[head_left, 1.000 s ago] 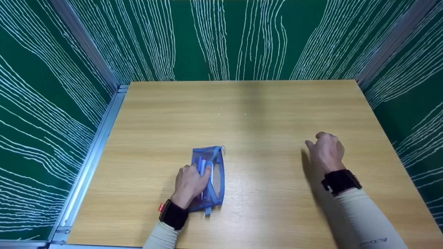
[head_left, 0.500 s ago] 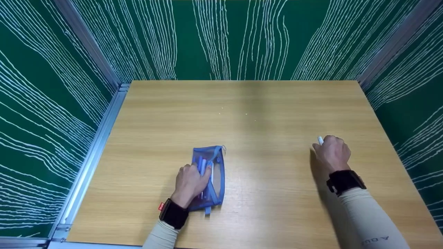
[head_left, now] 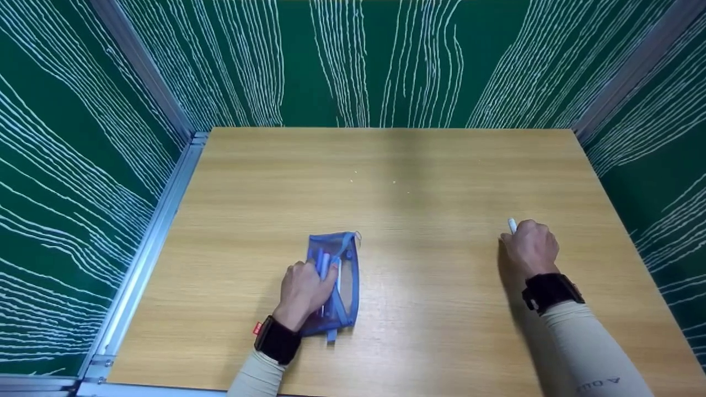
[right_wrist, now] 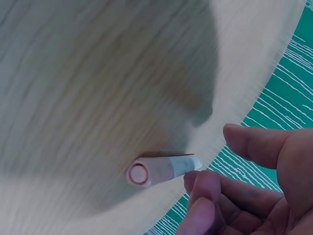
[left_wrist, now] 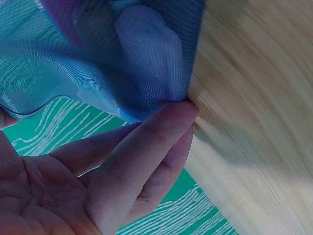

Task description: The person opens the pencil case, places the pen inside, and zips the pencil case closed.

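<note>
A blue mesh pencil case (head_left: 353,298) lies left of centre on the table, with several pens (head_left: 325,262) showing in it. My left hand (head_left: 303,289) holds its left side, thumb over the top and fingertips at the edge of the mesh (left_wrist: 146,58) in the left wrist view. Far to the right, my right hand (head_left: 532,245) is low over a white marker (head_left: 512,225). In the right wrist view the marker (right_wrist: 161,169) lies on the table, fingertips close against its far end, while the thumb stands apart from it.
The wooden table (head_left: 419,331) has a few tiny light specks past its middle. Green panels with white wavy lines (head_left: 375,66) enclose the back and both sides, and a metal rail (head_left: 149,242) runs along the left edge.
My right hand has shifted a little right and back toward me, and the marker's end now shows beyond the fingers. The left hand and pencil case stay in place.
</note>
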The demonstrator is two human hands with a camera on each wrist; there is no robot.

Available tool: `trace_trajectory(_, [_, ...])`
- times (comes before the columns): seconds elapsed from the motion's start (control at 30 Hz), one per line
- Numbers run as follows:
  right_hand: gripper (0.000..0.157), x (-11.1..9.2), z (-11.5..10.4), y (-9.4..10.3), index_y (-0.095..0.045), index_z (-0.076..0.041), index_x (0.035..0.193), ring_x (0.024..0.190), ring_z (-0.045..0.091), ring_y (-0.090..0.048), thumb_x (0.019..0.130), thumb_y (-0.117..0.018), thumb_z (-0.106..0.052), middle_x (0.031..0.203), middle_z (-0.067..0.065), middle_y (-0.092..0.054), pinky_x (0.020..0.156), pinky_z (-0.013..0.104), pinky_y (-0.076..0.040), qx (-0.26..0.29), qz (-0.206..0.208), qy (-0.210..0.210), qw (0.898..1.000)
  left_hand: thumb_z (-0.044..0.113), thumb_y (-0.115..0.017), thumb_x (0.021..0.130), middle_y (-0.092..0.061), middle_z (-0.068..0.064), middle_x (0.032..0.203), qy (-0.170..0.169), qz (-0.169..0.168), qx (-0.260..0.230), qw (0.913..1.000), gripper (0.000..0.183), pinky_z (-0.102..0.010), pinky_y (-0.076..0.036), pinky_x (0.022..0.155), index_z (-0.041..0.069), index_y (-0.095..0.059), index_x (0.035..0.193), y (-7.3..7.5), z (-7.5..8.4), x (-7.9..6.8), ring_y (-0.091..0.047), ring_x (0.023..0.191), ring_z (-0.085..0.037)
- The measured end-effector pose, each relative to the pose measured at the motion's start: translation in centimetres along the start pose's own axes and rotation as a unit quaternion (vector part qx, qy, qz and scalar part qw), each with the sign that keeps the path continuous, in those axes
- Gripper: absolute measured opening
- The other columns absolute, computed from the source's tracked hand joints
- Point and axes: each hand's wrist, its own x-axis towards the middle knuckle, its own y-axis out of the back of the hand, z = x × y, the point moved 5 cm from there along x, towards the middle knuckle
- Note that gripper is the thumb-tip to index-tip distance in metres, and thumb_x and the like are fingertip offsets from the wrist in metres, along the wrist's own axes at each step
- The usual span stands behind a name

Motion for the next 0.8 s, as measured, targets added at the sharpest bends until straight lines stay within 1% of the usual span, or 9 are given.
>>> trace_trajectory(0.13, [0.033,0.0,0.0,-0.1,-0.059,0.001,0.072,0.068,0.041,-0.063,0.093,-0.069,-0.023,0.071,0.022,-0.062,0.058,0.054,-0.048,-0.001,0.003,-0.001,1.000,0.054,-0.053,0.098,-0.058,-0.012,0.080,0.006,-0.006,-0.001,1.0000,0.048,-0.038,-0.046,0.061,0.012,-0.054,0.075,0.0,0.0,0.0,-0.053,0.066,-0.022])
trace_trajectory(0.23, [0.031,0.0,0.1,-0.2,-0.057,0.001,0.070,0.069,0.043,-0.063,0.092,-0.068,-0.019,0.072,0.024,-0.062,0.059,0.055,-0.049,-0.001,0.006,-0.002,1.000,0.054,-0.053,0.097,-0.059,-0.012,0.081,0.009,-0.007,-0.001,0.9999,0.048,-0.038,-0.046,0.061,0.011,-0.055,0.075,0.0,0.0,0.0,-0.054,0.066,-0.022])
trace_trajectory(0.37, [0.028,0.0,0.2,-0.3,-0.054,-0.002,0.063,0.067,0.044,-0.062,0.088,-0.065,-0.011,0.070,0.025,-0.062,0.057,0.056,-0.047,0.006,0.024,0.009,1.000,0.053,-0.054,0.097,-0.062,-0.015,0.081,0.000,0.010,0.007,0.9999,0.052,-0.041,-0.049,0.062,0.004,-0.063,0.082,0.1,0.1,0.0,-0.058,0.069,-0.026])
trace_trajectory(0.47, [0.027,0.0,0.3,0.0,-0.052,-0.003,0.061,0.064,0.044,-0.061,0.086,-0.062,-0.007,0.068,0.024,-0.061,0.055,0.056,-0.046,0.014,0.046,0.018,0.999,0.053,-0.054,0.097,-0.063,-0.016,0.081,-0.006,0.019,0.010,0.9997,0.053,-0.043,-0.049,0.063,0.001,-0.065,0.086,0.2,0.1,0.0,-0.059,0.070,-0.027])
trace_trajectory(0.53, [0.025,0.1,0.5,0.3,-0.054,-0.001,0.063,0.064,0.043,-0.060,0.087,-0.061,-0.007,0.070,0.024,-0.060,0.055,0.056,-0.045,0.016,0.058,0.018,0.998,0.053,-0.054,0.097,-0.062,-0.016,0.081,-0.003,0.016,0.007,0.9998,0.053,-0.043,-0.049,0.063,0.002,-0.064,0.086,0.1,0.1,0.0,-0.058,0.069,-0.026])
trace_trajectory(0.6, [0.021,0.2,0.8,0.5,-0.057,0.004,0.069,0.067,0.046,-0.060,0.087,-0.061,-0.007,0.074,0.027,-0.059,0.056,0.057,-0.046,0.013,0.066,0.017,0.998,0.053,-0.054,0.097,-0.061,-0.015,0.081,-0.001,0.014,0.005,0.9999,0.052,-0.042,-0.048,0.063,0.003,-0.064,0.085,0.1,0.1,0.0,-0.056,0.069,-0.026])
trace_trajectory(0.7, [0.020,0.5,1.4,0.5,-0.061,0.009,0.078,0.070,0.046,-0.060,0.087,-0.061,-0.008,0.080,0.028,-0.057,0.057,0.056,-0.046,0.000,0.054,-0.004,0.999,0.052,-0.054,0.097,-0.060,-0.015,0.080,-0.002,0.012,0.003,0.9999,0.051,-0.042,-0.048,0.063,0.003,-0.062,0.083,0.1,0.1,0.0,-0.055,0.069,-0.025])
trace_trajectory(0.8, [0.023,0.8,2.1,0.3,-0.061,0.009,0.078,0.069,0.040,-0.058,0.090,-0.060,-0.011,0.078,0.025,-0.057,0.057,0.052,-0.046,-0.015,0.023,-0.033,0.999,0.052,-0.055,0.097,-0.059,-0.014,0.079,-0.005,0.013,0.002,0.9999,0.050,-0.041,-0.047,0.062,0.005,-0.060,0.080,0.1,0.1,0.0,-0.055,0.068,-0.025])
